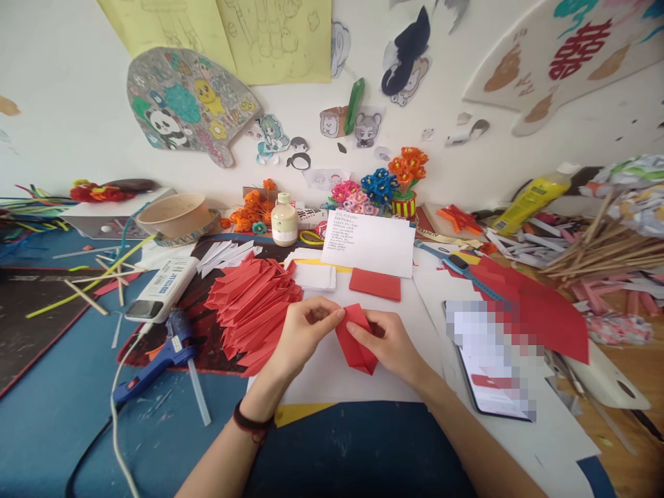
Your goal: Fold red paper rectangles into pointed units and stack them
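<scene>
A partly folded red paper (357, 349) is held between both hands above white sheets. My left hand (307, 330) pinches its upper left edge between thumb and fingers. On the right side, my right hand (386, 340) grips the same paper, its thumb lying across the front. A large pile of folded red paper pieces (254, 304) lies just left of my left hand. Behind the hands rests a flat stack of red paper (374, 284), beside a stack of small white papers (315, 277).
At the left lie a blue glue gun (155, 366) and a white power bank (163, 287). A bottle (284, 221) and a handwritten sheet (367, 242) stand behind. To the right are a phone (487, 366), red sheets (539, 304) and wooden sticks (586, 235).
</scene>
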`<state>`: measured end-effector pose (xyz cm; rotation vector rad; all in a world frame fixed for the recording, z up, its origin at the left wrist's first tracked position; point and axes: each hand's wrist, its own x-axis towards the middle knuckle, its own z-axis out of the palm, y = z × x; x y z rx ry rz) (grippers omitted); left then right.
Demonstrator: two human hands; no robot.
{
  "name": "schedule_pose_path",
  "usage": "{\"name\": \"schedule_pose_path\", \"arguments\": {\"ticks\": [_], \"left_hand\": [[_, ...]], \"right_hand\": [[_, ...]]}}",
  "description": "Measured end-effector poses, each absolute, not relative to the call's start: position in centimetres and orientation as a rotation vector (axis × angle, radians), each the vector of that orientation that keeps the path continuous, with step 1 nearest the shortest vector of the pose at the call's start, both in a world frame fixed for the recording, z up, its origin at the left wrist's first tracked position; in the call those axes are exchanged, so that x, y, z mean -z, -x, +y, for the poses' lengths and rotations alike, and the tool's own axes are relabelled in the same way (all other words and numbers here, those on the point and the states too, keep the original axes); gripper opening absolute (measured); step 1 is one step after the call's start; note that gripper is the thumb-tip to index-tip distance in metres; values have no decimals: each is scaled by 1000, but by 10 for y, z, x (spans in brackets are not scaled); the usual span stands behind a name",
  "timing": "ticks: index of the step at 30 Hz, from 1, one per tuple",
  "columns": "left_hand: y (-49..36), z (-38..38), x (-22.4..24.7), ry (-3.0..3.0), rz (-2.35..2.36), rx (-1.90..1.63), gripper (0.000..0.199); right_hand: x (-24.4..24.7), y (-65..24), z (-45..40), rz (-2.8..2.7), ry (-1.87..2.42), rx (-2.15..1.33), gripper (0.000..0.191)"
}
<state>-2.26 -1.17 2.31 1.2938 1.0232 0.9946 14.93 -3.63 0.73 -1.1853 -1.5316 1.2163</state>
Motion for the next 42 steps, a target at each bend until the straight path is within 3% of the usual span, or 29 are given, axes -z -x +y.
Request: {"name": "schedule_pose_path", "arguments": {"ticks": [11, 18, 24, 37, 42], "left_hand": [[21, -14, -25, -1763, 1099, -981, 15], [21, -16, -28, -1933, 1123, -822, 29], [15, -20, -24, -2127, 1230, -809, 25], [23, -14, -27, -1694, 1023, -757, 18], [25, -11, -27, -1386, 943, -835, 22]], "right_hand": [[-4, -150, -36, -1546, 1186, -1236, 30], [-7, -153, -35, -1486, 1221, -1180, 30], [-5, -151, -35, -1466, 1224, -1197, 30], [-4, -157, -32, -1567, 1245, -1249, 26], [-14, -161, -30, -1366, 1198, -1456, 36]]}}
